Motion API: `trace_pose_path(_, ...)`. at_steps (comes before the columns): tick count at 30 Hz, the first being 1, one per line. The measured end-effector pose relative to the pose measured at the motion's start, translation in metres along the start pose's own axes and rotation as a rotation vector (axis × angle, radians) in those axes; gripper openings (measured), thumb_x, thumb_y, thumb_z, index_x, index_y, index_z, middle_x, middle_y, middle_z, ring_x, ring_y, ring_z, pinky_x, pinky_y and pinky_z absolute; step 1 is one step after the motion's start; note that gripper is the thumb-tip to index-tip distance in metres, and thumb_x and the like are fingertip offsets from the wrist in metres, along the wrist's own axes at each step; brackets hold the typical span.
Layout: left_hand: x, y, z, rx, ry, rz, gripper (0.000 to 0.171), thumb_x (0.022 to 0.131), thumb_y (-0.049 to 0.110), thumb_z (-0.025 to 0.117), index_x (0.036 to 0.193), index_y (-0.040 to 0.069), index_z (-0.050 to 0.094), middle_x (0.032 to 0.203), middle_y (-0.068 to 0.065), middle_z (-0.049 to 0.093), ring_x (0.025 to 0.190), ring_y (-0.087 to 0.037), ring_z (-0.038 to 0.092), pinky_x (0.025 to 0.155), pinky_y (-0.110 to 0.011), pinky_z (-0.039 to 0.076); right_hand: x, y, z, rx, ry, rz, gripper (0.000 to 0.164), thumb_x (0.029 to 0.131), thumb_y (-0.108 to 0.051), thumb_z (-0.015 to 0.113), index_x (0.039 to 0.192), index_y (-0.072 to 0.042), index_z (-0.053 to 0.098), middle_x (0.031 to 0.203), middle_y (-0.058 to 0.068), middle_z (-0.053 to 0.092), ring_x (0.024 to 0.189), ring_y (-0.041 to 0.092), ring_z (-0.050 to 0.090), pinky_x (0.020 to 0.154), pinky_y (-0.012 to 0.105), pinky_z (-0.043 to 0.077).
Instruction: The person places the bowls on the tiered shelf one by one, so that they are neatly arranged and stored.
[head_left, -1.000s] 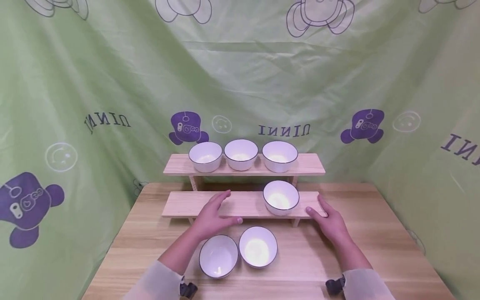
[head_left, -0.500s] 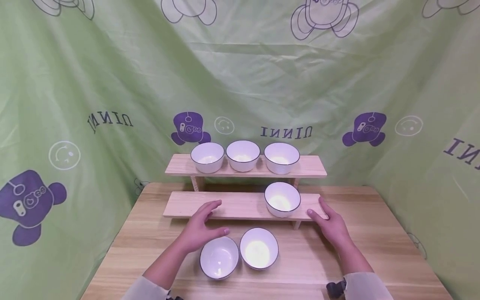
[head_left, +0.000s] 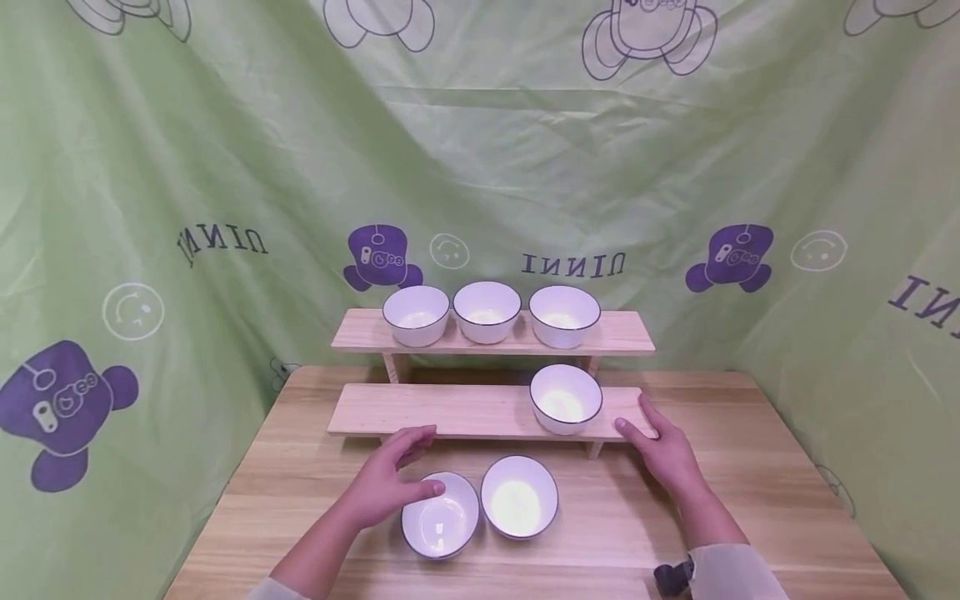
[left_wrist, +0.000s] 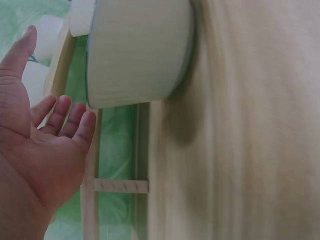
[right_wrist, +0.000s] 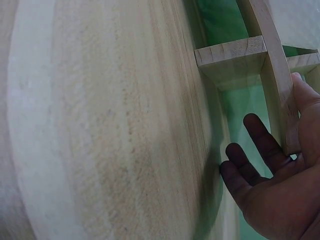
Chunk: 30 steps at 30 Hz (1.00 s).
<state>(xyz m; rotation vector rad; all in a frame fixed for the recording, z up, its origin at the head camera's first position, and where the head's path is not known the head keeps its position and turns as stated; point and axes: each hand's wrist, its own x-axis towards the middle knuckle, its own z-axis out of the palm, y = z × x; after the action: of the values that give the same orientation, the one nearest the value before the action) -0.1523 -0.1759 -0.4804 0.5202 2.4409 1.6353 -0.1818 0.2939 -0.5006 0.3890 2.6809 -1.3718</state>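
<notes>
In the head view my left hand [head_left: 386, 483] hovers with fingers spread, its thumb overlapping the left white bowl [head_left: 439, 521] on the table. The left wrist view shows a bowl [left_wrist: 140, 50] just beyond the fingertips of that hand [left_wrist: 45, 150], with nothing in the palm. My right hand [head_left: 663, 446] holds the right end of the lower step of a wooden shelf [head_left: 442, 408]. Its thumb lies on top; in the right wrist view the lower fingers [right_wrist: 257, 140] hang below the board. A second bowl [head_left: 519, 497] stands beside the left one.
One white bowl [head_left: 566, 400] sits on the lower step, right of its middle. Three more, including the middle bowl [head_left: 487, 312], line the upper step [head_left: 622, 332]. A green printed cloth [head_left: 480, 167] hangs behind and beside the wooden table [head_left: 750, 467].
My left hand has drawn back from in front of the lower step, down and left to the left table bowl. My right hand stays at the shelf's end; the bowls have not moved.
</notes>
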Motion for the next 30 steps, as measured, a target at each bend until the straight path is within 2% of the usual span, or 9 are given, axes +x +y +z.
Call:
trace_pose_path(8,-0.012,-0.014,-0.001,-0.041,-0.081,0.071,0.089,0.080,0.025,0.092,0.153,0.002,0.047,0.153,-0.018,0.048,0.139,-0.047,0.046,0.115,-0.055,0.037,-0.001,0.001,-0.001,0.014,0.005,-0.006,0.102,0.089,-0.075,0.062,0.166,-0.029,0.015,0.169,0.021,0.015,0.154,0.048,0.013,0.123,0.061,0.015)
trace_pose_path(12,-0.017,-0.019,-0.002,-0.031,-0.115,0.073,0.097,0.077,0.024,0.095,0.155,0.002,0.043,0.156,-0.017,0.045,0.142,-0.046,0.043,0.116,-0.054,0.034,0.000,0.002,-0.001,0.012,0.004,-0.014,0.100,0.091,-0.074,0.062,0.166,-0.029,0.015,0.170,0.020,0.015,0.154,0.048,0.012,0.123,0.061,0.015)
trace_pose_path(16,-0.022,-0.020,-0.003,0.041,-0.144,0.058,0.110,0.070,0.030,0.098,0.159,0.005,0.038,0.159,-0.015,0.043,0.145,-0.040,0.041,0.119,-0.047,0.033,0.000,0.001,-0.001,0.006,0.004,-0.016,0.100,0.091,-0.074,0.061,0.166,-0.029,0.014,0.169,0.021,0.015,0.154,0.048,0.012,0.123,0.062,0.015)
trace_pose_path(19,-0.024,-0.021,-0.002,0.116,-0.159,0.028,0.119,0.064,0.038,0.100,0.160,0.008,0.037,0.158,-0.009,0.045,0.145,-0.033,0.042,0.121,-0.039,0.032,0.000,0.000,-0.001,0.003,0.007,-0.013,0.100,0.091,-0.074,0.061,0.166,-0.028,0.015,0.169,0.021,0.015,0.154,0.049,0.013,0.123,0.062,0.015)
trace_pose_path(22,-0.026,-0.023,0.000,0.152,-0.174,0.002,0.124,0.060,0.043,0.101,0.161,0.008,0.036,0.159,-0.004,0.044,0.146,-0.029,0.041,0.120,-0.032,0.027,0.000,-0.001,-0.002,0.002,0.006,-0.011,0.100,0.091,-0.074,0.061,0.166,-0.028,0.014,0.169,0.022,0.015,0.154,0.049,0.013,0.123,0.063,0.015)
trace_pose_path(26,-0.029,-0.028,0.002,0.128,-0.201,-0.004,0.125,0.060,0.041,0.102,0.161,0.007,0.036,0.161,-0.004,0.043,0.145,-0.027,0.040,0.119,-0.026,0.024,-0.001,-0.001,-0.001,0.009,0.003,-0.007,0.101,0.090,-0.074,0.062,0.166,-0.029,0.014,0.169,0.022,0.015,0.154,0.049,0.012,0.123,0.062,0.015)
trace_pose_path(30,-0.030,-0.030,0.004,0.087,-0.225,-0.015,0.126,0.057,0.034,0.104,0.161,0.011,0.036,0.160,-0.001,0.044,0.143,-0.025,0.042,0.117,-0.023,0.026,0.000,0.000,0.000,0.020,0.007,-0.007,0.100,0.091,-0.073,0.062,0.166,-0.029,0.014,0.170,0.021,0.015,0.154,0.048,0.012,0.123,0.062,0.014)
